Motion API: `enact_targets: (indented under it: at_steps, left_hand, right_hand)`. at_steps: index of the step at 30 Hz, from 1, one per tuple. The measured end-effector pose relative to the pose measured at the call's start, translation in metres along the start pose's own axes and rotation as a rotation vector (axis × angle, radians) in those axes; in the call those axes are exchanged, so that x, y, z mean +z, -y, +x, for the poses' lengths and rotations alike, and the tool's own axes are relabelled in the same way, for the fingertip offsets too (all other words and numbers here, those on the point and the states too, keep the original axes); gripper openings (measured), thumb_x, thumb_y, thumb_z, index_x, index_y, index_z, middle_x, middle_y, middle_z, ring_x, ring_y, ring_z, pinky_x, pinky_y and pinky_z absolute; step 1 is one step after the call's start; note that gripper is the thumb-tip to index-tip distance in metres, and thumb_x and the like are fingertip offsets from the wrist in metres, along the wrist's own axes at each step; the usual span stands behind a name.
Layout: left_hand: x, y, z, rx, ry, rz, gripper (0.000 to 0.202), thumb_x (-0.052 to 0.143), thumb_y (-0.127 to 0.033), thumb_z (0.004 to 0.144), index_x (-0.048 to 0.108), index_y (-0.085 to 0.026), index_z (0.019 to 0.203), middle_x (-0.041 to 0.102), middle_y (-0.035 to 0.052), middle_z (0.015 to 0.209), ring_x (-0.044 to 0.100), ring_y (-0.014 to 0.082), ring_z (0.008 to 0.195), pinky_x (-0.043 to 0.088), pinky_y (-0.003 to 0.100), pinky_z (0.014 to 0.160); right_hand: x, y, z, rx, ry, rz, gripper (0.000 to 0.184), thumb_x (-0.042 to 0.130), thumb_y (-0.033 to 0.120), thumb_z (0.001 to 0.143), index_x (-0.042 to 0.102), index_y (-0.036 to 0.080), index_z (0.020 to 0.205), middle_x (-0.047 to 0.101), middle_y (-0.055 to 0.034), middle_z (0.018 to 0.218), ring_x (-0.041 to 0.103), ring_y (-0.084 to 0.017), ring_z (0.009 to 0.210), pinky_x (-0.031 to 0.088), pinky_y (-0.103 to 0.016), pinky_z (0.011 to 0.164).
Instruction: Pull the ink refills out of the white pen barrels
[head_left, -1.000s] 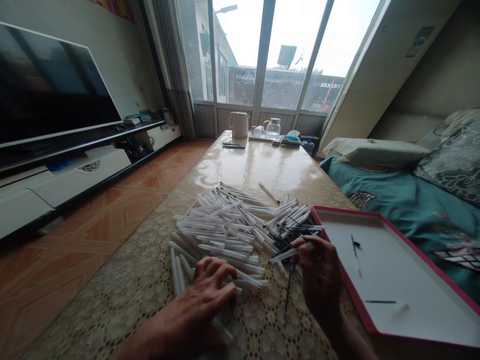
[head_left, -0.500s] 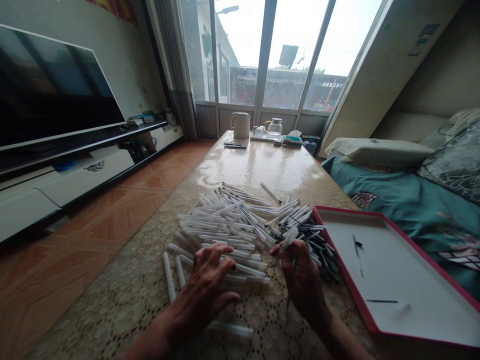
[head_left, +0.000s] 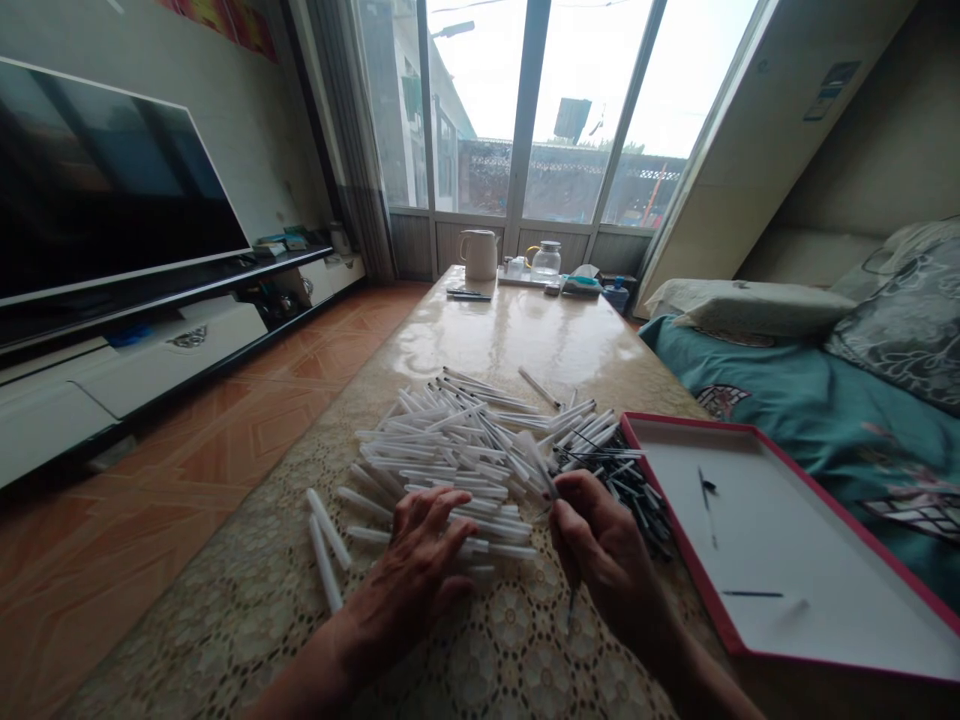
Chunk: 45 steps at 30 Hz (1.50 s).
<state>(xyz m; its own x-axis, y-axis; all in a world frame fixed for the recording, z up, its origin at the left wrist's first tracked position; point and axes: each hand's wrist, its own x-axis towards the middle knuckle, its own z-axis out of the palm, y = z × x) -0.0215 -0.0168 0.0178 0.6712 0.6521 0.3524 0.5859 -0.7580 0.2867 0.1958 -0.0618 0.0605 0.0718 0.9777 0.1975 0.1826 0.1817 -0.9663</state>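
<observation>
Many white translucent pen barrels (head_left: 442,440) lie heaped on the table, most of them side by side. My left hand (head_left: 427,555) rests over the near edge of the heap, its fingers bent and apart, touching barrels beneath. Two loose barrels (head_left: 324,550) lie left of that hand. My right hand (head_left: 611,545) is closed around a frosted pen piece (head_left: 537,460), which tilts up to the left from the fingertips. A thin dark tip (head_left: 571,610) sticks out below the same hand. Behind it lies a pile of dark pen parts (head_left: 634,490).
A shallow red-rimmed white box (head_left: 817,540) sits on the right, holding a few thin dark pen parts. Farther back stand a pitcher (head_left: 478,255), a glass teapot (head_left: 547,260) and a tissue pack (head_left: 581,280). A bed (head_left: 757,380) is beyond the box.
The frosted piece in my right hand has swung from leaning right to leaning left. Loose barrels by my left hand have shifted, and the one below its thumb is no longer seen there.
</observation>
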Motion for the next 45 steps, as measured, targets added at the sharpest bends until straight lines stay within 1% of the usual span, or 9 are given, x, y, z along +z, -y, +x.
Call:
enact_targets:
  at_steps: [7,10,14,19,28,36,40,42,45]
  left_hand:
    - [0.000,0.009,0.002,-0.130,-0.253,-0.332,0.031,0.059,-0.026,0.087,0.045,-0.021,0.114,0.056,0.0077,0.107,0.055,0.0216,0.096,0.049,0.034,0.079]
    - [0.001,0.013,0.004,-0.023,-0.140,-0.359,0.035,0.055,-0.028,0.090,0.045,-0.024,0.123,0.058,0.0050,0.099,0.056,0.0186,0.087,0.049,0.029,0.073]
    - [0.001,0.009,0.005,0.159,-0.040,-0.220,0.011,0.048,-0.027,0.093,0.057,-0.020,0.096,0.056,0.0028,0.081,0.054,0.0172,0.075,0.045,0.026,0.065]
    - [-0.004,-0.001,0.006,0.271,-0.046,0.016,0.025,0.046,-0.032,0.095,0.050,-0.018,0.075,0.055,0.0011,0.070,0.049,0.0158,0.062,0.037,0.028,0.057]
    - [-0.016,-0.013,0.009,0.149,0.212,0.038,0.024,0.047,-0.029,0.094,0.050,-0.018,0.072,0.058,-0.0011,0.064,0.052,0.0144,0.054,0.025,0.029,0.050]
    - [-0.026,-0.009,0.009,-0.089,0.321,-0.337,0.039,0.034,-0.036,0.098,0.048,-0.018,0.067,0.050,-0.0034,0.061,0.046,0.0110,0.054,0.027,0.024,0.052]
    - [-0.040,0.015,0.005,-0.244,0.225,-0.575,0.051,0.021,-0.040,0.098,0.038,-0.019,0.056,0.032,-0.0058,0.051,0.032,0.0098,0.045,0.027,0.022,0.045]
    - [-0.041,0.019,0.006,-0.304,0.104,-0.540,0.046,0.032,-0.043,0.096,0.046,-0.019,0.058,0.041,-0.0044,0.054,0.040,0.0110,0.049,0.032,0.022,0.048]
    - [-0.030,0.014,0.012,-0.326,-0.031,-0.428,0.026,0.052,-0.038,0.090,0.065,-0.017,0.083,0.065,0.0021,0.076,0.060,0.0168,0.072,0.045,0.025,0.068]
  right_hand:
    - [0.009,-0.004,-0.007,0.101,0.427,-0.329,0.020,0.044,0.027,0.094,0.052,0.017,0.078,0.050,0.0024,0.068,0.044,-0.011,0.063,0.034,-0.023,0.058]
    - [0.015,-0.013,-0.007,0.123,0.483,-0.326,0.022,0.046,0.027,0.093,0.049,0.017,0.073,0.045,0.0035,0.067,0.041,-0.011,0.063,0.032,-0.022,0.057]
    - [0.014,-0.019,0.000,0.138,0.617,-0.219,0.029,0.045,0.032,0.093,0.055,0.015,0.072,0.037,0.0050,0.062,0.034,-0.009,0.058,0.028,-0.021,0.052]
    - [0.007,-0.024,0.005,0.133,0.769,-0.187,0.042,0.040,0.039,0.096,0.059,0.014,0.067,0.037,0.0049,0.057,0.034,-0.008,0.053,0.027,-0.021,0.049]
    - [-0.005,-0.028,-0.002,-0.307,0.609,-0.823,0.028,0.047,0.033,0.095,0.052,0.019,0.071,0.048,0.0053,0.055,0.032,-0.008,0.046,0.017,-0.025,0.045]
    - [-0.010,-0.019,0.003,-0.619,0.492,-1.048,0.026,0.041,0.032,0.099,0.051,0.021,0.078,0.058,0.0024,0.062,0.048,-0.012,0.048,0.019,-0.029,0.047]
    - [-0.042,-0.025,0.014,-0.539,0.255,-1.103,0.034,0.034,0.031,0.100,0.050,0.020,0.072,0.053,0.0017,0.059,0.046,-0.011,0.046,0.024,-0.027,0.047]
    - [-0.050,-0.029,0.020,-0.462,0.122,-1.016,0.034,0.035,0.034,0.100,0.051,0.020,0.074,0.055,0.0010,0.060,0.048,-0.011,0.049,0.029,-0.025,0.049]
    - [-0.041,-0.032,0.023,-0.381,0.118,-0.888,0.032,0.035,0.035,0.100,0.052,0.020,0.076,0.058,0.0005,0.064,0.052,-0.011,0.052,0.034,-0.022,0.051]
